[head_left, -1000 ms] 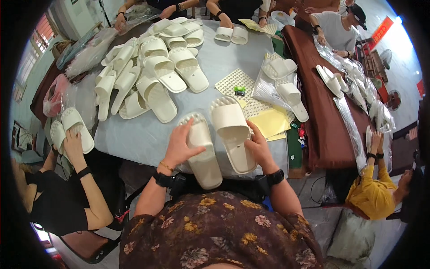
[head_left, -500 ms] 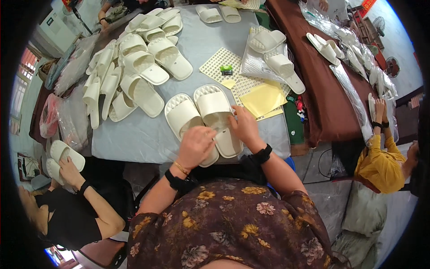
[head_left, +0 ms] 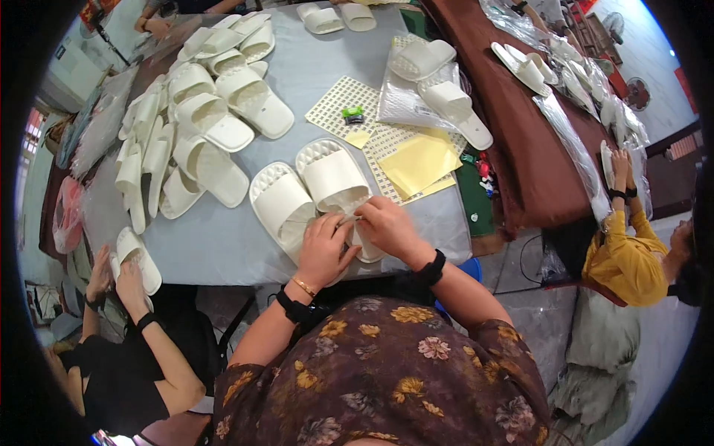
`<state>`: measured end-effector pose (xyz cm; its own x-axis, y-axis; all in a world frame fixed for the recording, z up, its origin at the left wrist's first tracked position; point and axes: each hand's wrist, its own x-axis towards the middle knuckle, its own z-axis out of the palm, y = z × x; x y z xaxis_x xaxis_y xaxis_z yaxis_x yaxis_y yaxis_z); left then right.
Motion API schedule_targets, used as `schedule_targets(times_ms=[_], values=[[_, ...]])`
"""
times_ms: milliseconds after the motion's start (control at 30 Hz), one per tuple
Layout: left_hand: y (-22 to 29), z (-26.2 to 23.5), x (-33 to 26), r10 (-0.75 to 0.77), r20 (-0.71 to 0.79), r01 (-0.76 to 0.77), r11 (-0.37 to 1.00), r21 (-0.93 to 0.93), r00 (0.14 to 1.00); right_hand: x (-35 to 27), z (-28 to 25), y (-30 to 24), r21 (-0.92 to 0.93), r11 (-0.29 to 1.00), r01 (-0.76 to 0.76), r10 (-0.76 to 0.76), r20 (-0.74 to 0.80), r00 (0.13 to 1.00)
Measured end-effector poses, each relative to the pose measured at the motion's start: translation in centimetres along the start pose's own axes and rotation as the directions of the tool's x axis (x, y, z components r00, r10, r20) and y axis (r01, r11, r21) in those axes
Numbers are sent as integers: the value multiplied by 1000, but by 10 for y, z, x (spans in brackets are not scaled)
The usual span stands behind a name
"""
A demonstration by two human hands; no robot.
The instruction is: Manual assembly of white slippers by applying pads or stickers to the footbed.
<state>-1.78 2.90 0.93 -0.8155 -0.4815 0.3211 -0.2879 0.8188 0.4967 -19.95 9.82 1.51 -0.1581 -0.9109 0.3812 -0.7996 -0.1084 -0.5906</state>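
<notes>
A pair of cream slippers lies side by side at the table's near edge, toes pointing away from me: a left slipper [head_left: 281, 202] and a right slipper [head_left: 332, 177] with quilted toe insoles. My left hand [head_left: 324, 247] rests over their heel parts, its fingers apart and its thumb stretched to the side. Just beside it, my right hand [head_left: 388, 229] is above the right slipper's insole with thumb and forefinger pinched together. Whatever is in that pinch is too small to make out. Both hands partly hide the slippers' heels.
A heap of cream slippers [head_left: 212, 104] covers the table's left side. Yellow sticker sheets [head_left: 418, 165], a small green-and-black item [head_left: 353, 115] and slippers on a plastic bag [head_left: 439, 82] lie at right. Co-workers handle a slipper [head_left: 141, 260] at left and another beside the brown-covered table [head_left: 513, 141].
My right hand has moved from the right slipper's side in over its insole, close to my left hand. The left co-worker's second hand has come into view. The whole view has shifted slightly.
</notes>
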Motion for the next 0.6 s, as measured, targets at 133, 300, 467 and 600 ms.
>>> schedule_targets(times_ms=[133, 300, 467, 600], values=[[-2, 1, -1, 5, 0, -5, 1000, 26, 1000, 1, 11, 5, -96, 994, 46, -44, 18, 999], [-1, -1, 1, -4, 10, 4, 1000, 16, 1000, 3, 10, 1, -155, 986, 54, -44, 66, 997], [-5, -2, -2, 10, 12, -11, 999, 49, 1000, -5, -4, 5, 64, 986, -151, 143, 111, 983], [-6, -4, -4, 20, -6, -20, 999, 46, 1000, 1, -41, 36, 121, 935, -333, 346, -106, 932]])
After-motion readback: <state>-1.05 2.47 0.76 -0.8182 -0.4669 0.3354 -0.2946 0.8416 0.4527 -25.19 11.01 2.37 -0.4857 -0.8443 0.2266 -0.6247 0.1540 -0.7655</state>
